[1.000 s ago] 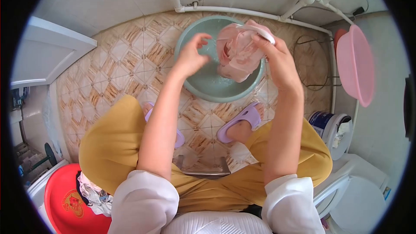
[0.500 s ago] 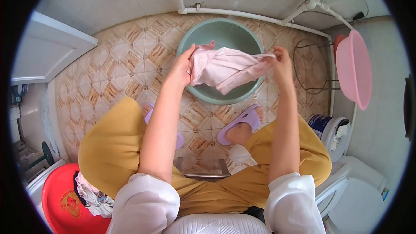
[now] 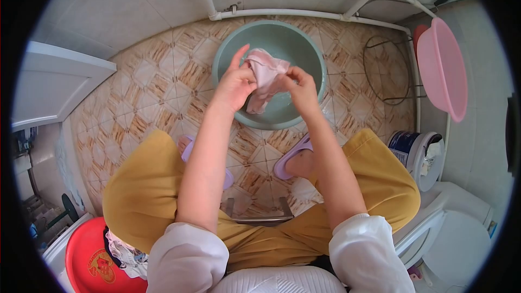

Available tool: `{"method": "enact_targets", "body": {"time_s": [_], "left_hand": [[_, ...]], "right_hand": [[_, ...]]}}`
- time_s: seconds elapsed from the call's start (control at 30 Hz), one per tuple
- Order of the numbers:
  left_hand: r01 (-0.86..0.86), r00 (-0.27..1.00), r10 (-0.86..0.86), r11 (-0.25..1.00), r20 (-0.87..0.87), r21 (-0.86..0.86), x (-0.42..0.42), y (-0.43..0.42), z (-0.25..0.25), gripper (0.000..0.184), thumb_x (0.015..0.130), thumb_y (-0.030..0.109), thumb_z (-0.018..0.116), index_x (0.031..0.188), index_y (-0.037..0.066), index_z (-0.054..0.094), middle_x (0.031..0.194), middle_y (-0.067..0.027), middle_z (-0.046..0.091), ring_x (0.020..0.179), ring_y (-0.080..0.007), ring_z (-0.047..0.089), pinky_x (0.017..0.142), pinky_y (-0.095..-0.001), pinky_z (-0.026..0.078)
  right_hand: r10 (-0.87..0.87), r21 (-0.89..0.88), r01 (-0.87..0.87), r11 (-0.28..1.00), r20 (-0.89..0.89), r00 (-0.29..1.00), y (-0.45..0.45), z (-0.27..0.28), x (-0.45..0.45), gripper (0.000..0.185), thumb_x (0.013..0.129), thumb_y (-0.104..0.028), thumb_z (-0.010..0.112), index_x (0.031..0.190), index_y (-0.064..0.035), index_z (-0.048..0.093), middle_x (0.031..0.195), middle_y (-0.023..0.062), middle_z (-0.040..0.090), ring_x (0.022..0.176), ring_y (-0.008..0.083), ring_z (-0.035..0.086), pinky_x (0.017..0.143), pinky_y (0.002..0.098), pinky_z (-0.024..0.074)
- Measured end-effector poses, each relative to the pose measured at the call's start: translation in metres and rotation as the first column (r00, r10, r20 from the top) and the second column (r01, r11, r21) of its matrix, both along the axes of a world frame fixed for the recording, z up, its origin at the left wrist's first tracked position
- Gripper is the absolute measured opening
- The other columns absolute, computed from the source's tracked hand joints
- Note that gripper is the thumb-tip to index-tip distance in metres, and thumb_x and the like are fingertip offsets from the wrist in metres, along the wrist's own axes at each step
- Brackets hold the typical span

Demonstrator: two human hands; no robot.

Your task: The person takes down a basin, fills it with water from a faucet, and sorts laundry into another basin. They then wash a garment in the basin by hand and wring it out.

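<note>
Holding a pink cloth over the green basin.
Gripping one side with the left hand, one finger raised; pinching the other side between thumb and fingers of the right hand.

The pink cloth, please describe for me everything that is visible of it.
The pink cloth is pale pink, thin and soft-looking, bunched and creased, with a folded upper part and a narrower end hanging down. The left hand holds it at one side, the right hand at the other, above the green basin. Whether it is wet, or which garment it is, I cannot tell.
</note>
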State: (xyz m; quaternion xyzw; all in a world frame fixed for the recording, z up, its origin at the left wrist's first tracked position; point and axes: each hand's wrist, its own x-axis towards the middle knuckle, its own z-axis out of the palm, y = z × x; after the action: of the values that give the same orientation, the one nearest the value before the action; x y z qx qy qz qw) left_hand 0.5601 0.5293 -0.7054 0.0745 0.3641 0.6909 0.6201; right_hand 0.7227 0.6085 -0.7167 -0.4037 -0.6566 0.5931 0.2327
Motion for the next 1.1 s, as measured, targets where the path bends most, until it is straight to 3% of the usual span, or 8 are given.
{"method": "enact_targets", "body": {"time_s": [0.27, 0.33, 0.43, 0.7, 0.77, 0.87, 0.97, 1.1], "left_hand": [[0.088, 0.767, -0.172, 0.982, -0.618, -0.164, 0.041, 0.004, 0.015, 0.043, 0.08, 0.004, 0.057, 0.122, 0.002, 0.047, 0.111, -0.0124, 0.057, 0.103, -0.0183, 0.056, 0.085, -0.0292, 0.047], [0.041, 0.977, -0.082, 0.978, -0.197, -0.203, 0.029, 0.002, -0.003, 0.038, 0.082, 0.004, 0.049, 0.12, 0.0, 0.049, 0.111, -0.0109, 0.057, 0.102, -0.0187, 0.056, 0.088, -0.0316, 0.044], [-0.026, 0.996, 0.019, 0.996, -0.093, -0.08, 0.014, -0.004, -0.013, 0.039, 0.08, 0.002, 0.043, 0.118, -0.004, 0.048, 0.111, -0.0126, 0.057, 0.1, -0.021, 0.057, 0.087, -0.0321, 0.045], [0.036, 0.996, -0.036, 0.999, 0.078, -0.005, 0.006, -0.009, 0.001, 0.04, 0.081, 0.004, 0.044, 0.121, -0.004, 0.045, 0.112, -0.0144, 0.056, 0.102, -0.0229, 0.057, 0.09, -0.0333, 0.046], [0.035, 0.997, -0.033, 0.999, 0.074, -0.037, 0.008, -0.008, 0.003, 0.041, 0.083, 0.006, 0.044, 0.122, -0.004, 0.044, 0.113, -0.0148, 0.056, 0.103, -0.0233, 0.056, 0.091, -0.0342, 0.046], [0.013, 0.987, -0.033, 0.992, -0.154, -0.124, 0.011, -0.007, -0.005, 0.037, 0.085, 0.012, 0.046, 0.118, -0.005, 0.045, 0.113, -0.0165, 0.054, 0.099, -0.0223, 0.058, 0.085, -0.0328, 0.049], [-0.044, 0.999, 0.045, 0.998, 0.001, -0.038, 0.014, -0.004, -0.017, 0.038, 0.086, 0.011, 0.045, 0.12, -0.005, 0.044, 0.115, -0.0178, 0.054, 0.1, -0.0244, 0.057, 0.087, -0.0353, 0.048], [-0.018, 0.994, 0.019, 1.0, 0.104, -0.01, 0.012, -0.006, -0.009, 0.043, 0.088, 0.014, 0.041, 0.126, -0.004, 0.037, 0.121, -0.0182, 0.052, 0.112, -0.028, 0.052, 0.096, -0.0411, 0.041]], "right_hand": [[0.092, -0.2, -0.149, 0.968, -0.272, 0.958, 0.002, 0.046, -0.006, 0.019, 0.083, -0.013, 0.058, 0.097, -0.0005, 0.061, 0.091, 0.004, 0.062, 0.08, 0.0109, 0.057, 0.071, 0.0239, 0.044], [-0.123, -0.221, 0.047, 0.974, -0.344, 0.931, 0.003, 0.044, -0.008, 0.021, 0.084, -0.015, 0.057, 0.099, -0.0013, 0.062, 0.092, 0.005, 0.063, 0.082, 0.0106, 0.057, 0.071, 0.023, 0.0434], [-0.272, -0.18, 0.242, 0.954, -0.167, 0.948, 0.011, 0.012, 0.006, 0.027, 0.083, -0.019, 0.059, 0.103, -0.0012, 0.061, 0.095, 0.0067, 0.063, 0.086, 0.0106, 0.057, 0.073, 0.0234, 0.0438], [-0.18, -0.258, 0.15, 0.954, -0.097, 0.979, -0.015, -0.001, -0.006, 0.037, 0.077, -0.025, 0.069, 0.102, 0.0013, 0.061, 0.092, 0.0071, 0.065, 0.083, 0.0151, 0.059, 0.074, 0.0276, 0.0457], [-0.346, 0.116, 0.341, 0.933, 0.025, 0.938, -0.009, -0.008, -0.008, 0.03, 0.077, -0.021, 0.069, 0.095, 0.0019, 0.063, 0.089, 0.0067, 0.066, 0.081, 0.013, 0.059, 0.072, 0.027, 0.0461], [-0.084, -0.211, 0.053, 0.976, -0.141, 0.987, -0.009, -0.002, -0.009, 0.021, 0.077, -0.015, 0.066, 0.087, 0.0026, 0.063, 0.085, 0.0068, 0.066, 0.075, 0.0129, 0.06, 0.069, 0.0264, 0.0462], [-0.114, 0.099, 0.105, 0.99, 0.087, 0.99, -0.018, 0.004, -0.015, 0.014, 0.078, -0.012, 0.064, 0.082, 0.0015, 0.064, 0.079, 0.0058, 0.066, 0.069, 0.0138, 0.061, 0.066, 0.0256, 0.0456], [-0.142, -0.109, 0.137, 0.985, -0.041, 0.989, 0.0, -0.005, -0.001, 0.012, 0.082, -0.013, 0.059, 0.085, -0.0019, 0.064, 0.084, 0.0066, 0.067, 0.076, 0.0155, 0.062, 0.069, 0.026, 0.0458]]}}
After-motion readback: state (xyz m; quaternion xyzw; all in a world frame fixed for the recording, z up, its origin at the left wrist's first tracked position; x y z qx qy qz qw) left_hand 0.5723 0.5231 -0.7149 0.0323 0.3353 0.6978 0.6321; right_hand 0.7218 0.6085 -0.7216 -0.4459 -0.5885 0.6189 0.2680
